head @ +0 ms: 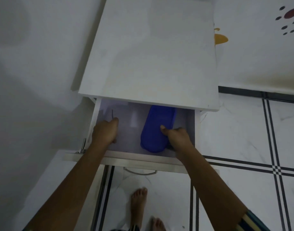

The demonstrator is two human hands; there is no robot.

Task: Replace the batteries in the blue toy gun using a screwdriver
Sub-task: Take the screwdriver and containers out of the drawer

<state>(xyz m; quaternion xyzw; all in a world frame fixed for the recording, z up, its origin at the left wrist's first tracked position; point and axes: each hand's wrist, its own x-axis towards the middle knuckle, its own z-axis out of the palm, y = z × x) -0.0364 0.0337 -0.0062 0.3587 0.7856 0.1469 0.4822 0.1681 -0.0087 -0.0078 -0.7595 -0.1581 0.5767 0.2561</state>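
Note:
Both hands reach into the open drawer [126, 157] of a white cabinet [149, 55]. An oblong, ribbed blue plastic object [154, 125] lies in the drawer's right half; its far end is hidden under the cabinet top, and I cannot tell whether it is the toy gun. My right hand [176, 137] grips its right edge, thumb on top. In the drawer's left half, my left hand [105, 130] is closed around a thin dark tool [112, 113], whose slim shaft sticks out past the fingers. It may be the screwdriver. No batteries are visible.
A curved metal handle [139, 171] hangs on the drawer front, and a metal hinge [83, 145] sits at its left corner. My bare feet [139, 204] stand on white tiles with black lines [274, 164]. A wall is at the left.

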